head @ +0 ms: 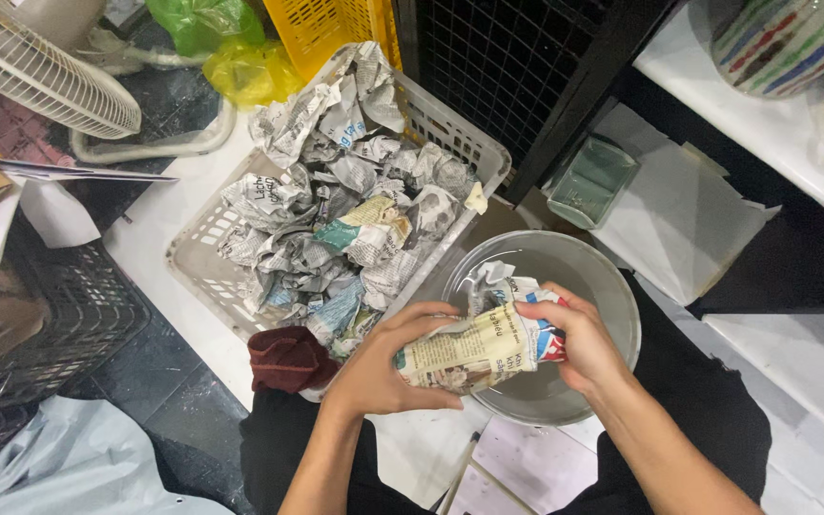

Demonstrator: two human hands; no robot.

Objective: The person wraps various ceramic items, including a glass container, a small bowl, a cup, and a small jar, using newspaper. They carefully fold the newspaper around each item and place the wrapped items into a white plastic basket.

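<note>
Seen from above, a person's left hand (379,367) and right hand (579,343) each close their grip on a crumpled newspaper bundle (474,345), holding it over the near rim of a clear glass bowl (603,286). Whatever the paper wraps is hidden inside it. Just left of the bowl, a white plastic basket (197,257) is heaped with more crumpled newspaper wads (336,219); a dark red cloth (286,358) lies at its near corner. A white fan (40,67) is cut off at the upper left, a striped ceramic vessel (779,43) at the upper right. The person's forearms leave the frame below.
</note>
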